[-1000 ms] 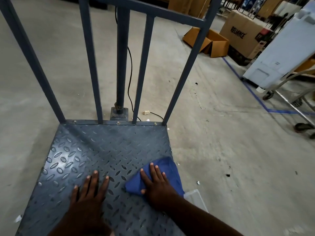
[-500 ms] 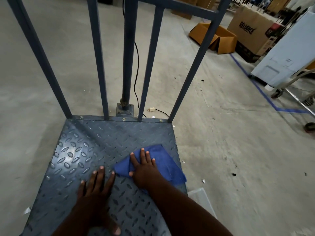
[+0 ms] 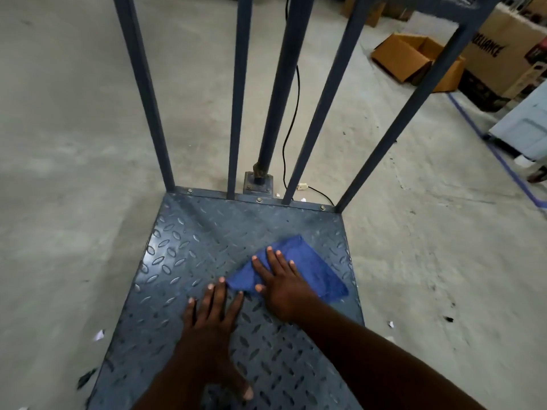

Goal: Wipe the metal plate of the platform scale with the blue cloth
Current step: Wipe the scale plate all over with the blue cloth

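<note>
While wiping: right hand spread flat, pressing cloth on plate
Left hand: spread, bracing on plate
Risk: cloth may bunch on raised tread

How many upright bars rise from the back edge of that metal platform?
5: the left corner bar, a thin bar, the thick round post bolted just behind the edge, another thin bar, and the right corner bar. None seem hidden.
</note>
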Demonstrator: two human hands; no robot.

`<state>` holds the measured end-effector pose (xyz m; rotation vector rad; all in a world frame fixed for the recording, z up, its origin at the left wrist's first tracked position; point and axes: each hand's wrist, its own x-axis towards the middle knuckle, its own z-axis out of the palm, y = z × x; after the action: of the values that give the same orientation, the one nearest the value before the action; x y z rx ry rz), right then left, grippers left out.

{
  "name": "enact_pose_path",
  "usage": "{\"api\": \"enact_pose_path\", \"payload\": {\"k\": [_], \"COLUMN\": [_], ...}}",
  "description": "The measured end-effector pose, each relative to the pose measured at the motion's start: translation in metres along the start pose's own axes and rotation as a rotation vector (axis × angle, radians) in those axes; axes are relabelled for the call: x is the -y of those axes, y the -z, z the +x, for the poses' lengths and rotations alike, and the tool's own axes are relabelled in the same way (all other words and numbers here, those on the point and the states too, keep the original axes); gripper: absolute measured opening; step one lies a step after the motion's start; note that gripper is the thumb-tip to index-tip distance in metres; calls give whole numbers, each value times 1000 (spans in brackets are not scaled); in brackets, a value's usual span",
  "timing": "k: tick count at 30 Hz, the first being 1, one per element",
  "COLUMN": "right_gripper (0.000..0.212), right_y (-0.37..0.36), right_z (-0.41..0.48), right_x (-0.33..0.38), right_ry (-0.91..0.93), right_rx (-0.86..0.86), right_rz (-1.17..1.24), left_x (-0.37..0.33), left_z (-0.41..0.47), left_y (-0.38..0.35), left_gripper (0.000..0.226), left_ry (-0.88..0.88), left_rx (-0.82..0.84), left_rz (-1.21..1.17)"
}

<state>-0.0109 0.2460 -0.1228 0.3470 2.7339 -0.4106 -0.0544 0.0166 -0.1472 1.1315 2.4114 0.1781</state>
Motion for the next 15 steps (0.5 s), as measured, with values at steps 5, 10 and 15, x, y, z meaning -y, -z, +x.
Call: {"api": "enact_pose_path", "payload": {"k": [5, 10, 15], "right_gripper": [67, 73, 72], "right_y": [13, -10, 21], "right_z": [22, 16, 20], "right_x": [-17, 29, -45], "right_ry": [-173, 56, -236], "right_rx": [-34, -41, -147], "right_rz": [-2, -32, 32], "left_x": [-9, -13, -14], "left_z": [-7, -9, -11], "left_y": [-10, -18, -19], "left_gripper": [129, 97, 89], "left_ry": [-14, 27, 44], "left_rx": [-159, -277, -334], "left_rz": [-97, -12, -28]}}
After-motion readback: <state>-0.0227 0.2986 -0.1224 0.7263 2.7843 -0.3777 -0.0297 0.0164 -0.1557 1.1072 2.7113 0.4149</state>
